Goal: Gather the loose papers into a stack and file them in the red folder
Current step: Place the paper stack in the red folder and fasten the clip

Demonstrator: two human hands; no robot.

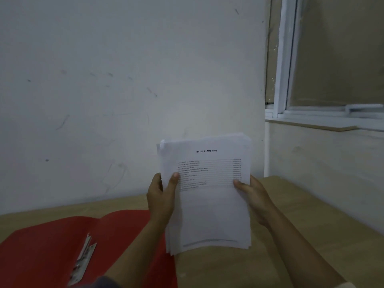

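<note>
White paper stack [207, 196], one bundle, held upright and tilted slightly back between both hands, above the wooden table [295, 213]. Left hand [161, 197] grips the stack's left edge, thumb across the front sheet, fingers curled behind. Right hand [254, 199] grips the right edge the same way, thumb on the front, rest of the fingers hidden behind the paper. Sheet edges are not fully flush; top left corners fan out a bit. Can't tell whether the bottom edge touches the table. Count: one stack, one red folder [49, 246], two hands. No loose sheets visible apart from the stack. Folder lies open flat on the table, left of and below the stack, under the left forearm; the stack's lower left corner overlaps its right edge in view. One metal fastener strip [83, 260] sits on the folder, near its fold. Front sheet heading reads "DAFTAR LAMPIRAN"; listed lines below it too blurred to read.
</note>
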